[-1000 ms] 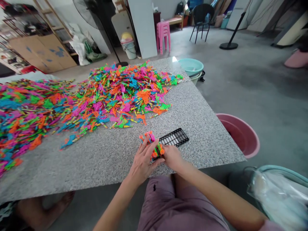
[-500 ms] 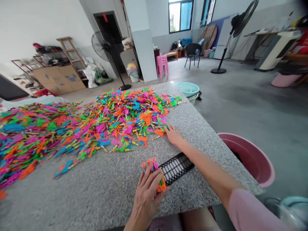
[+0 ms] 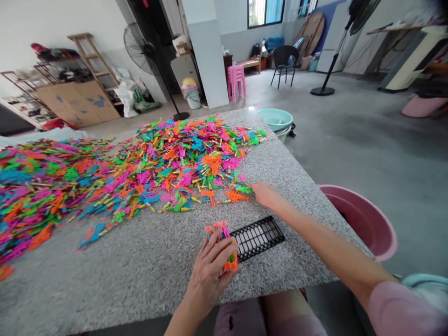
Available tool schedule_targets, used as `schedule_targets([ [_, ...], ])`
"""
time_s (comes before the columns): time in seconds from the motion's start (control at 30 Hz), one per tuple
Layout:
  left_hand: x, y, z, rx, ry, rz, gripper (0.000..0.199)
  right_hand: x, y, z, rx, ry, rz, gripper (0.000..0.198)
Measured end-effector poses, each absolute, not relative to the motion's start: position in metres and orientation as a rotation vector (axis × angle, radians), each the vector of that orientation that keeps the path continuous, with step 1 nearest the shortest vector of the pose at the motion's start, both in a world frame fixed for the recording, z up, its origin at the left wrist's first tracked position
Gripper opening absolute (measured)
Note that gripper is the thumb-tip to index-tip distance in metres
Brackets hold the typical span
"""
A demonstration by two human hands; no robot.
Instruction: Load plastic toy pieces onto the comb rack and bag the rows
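Tabletop (image 3: 147,275), speckled grey, w/ contents:
- L hand (image 3: 210,268): nr near edge, fingers wrapped over toy bunch (image 3: 231,265), mixed cols., orange ends showing.
- Rack (image 3: 261,239), blk., open grid: flat, betw. bunch & R edge, toward near R cnr. Bunch at its L end; whether inside, can't tell.
- R hand (image 3: 264,192): well apart from L, fingers curled at green toy (image 3: 244,189), pile's R side, nr R edge; firm grip or mere touch, can't tell.
- Pile (image 3: 189,154), asstd. toys, qty. large: L edge to far R cnr.

Off tabletop: pink tub (image 3: 381,219), floor, past R edge; mint basin (image 3: 275,116), by far R cnr.
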State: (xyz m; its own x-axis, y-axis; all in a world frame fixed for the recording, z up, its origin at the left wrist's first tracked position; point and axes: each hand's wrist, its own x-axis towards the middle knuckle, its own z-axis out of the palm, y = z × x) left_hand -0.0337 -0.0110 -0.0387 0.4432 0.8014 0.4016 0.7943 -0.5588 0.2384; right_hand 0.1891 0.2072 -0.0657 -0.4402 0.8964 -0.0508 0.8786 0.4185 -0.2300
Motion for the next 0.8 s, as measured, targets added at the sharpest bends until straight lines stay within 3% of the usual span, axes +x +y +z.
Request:
schedule_targets([
  [0.13,-0.031,-0.012,-0.037,2.625,1.483,0.756,0.037,0.233,0.200,-0.050,-1.521,-2.386,0.603,0.024],
  [0.33,-0.030,-0.007,-0.037,2.646,1.488,0.769,0.034,0.320,0.218,-0.032,-1.666,-2.258,1.204,0.029],
  [0.4,-0.029,-0.007,-0.036,2.649,1.489,0.768,0.033,0.326,0.233,-0.034,-1.789,-2.361,1.143,0.029],
  [0.6,-0.030,-0.009,-0.033,2.628,1.474,0.782,0.033,0.321,0.226,-0.065,-1.902,-2.309,0.357,0.042],
  [0.73,-0.030,-0.010,-0.033,2.608,1.467,0.758,0.036,0.358,0.201,-0.081,-2.058,-2.213,0.490,0.067],
  [0.8,-0.029,-0.009,-0.032,2.588,1.463,0.744,0.035,0.374,0.198,-0.081,-2.070,-2.254,0.687,0.056],
])
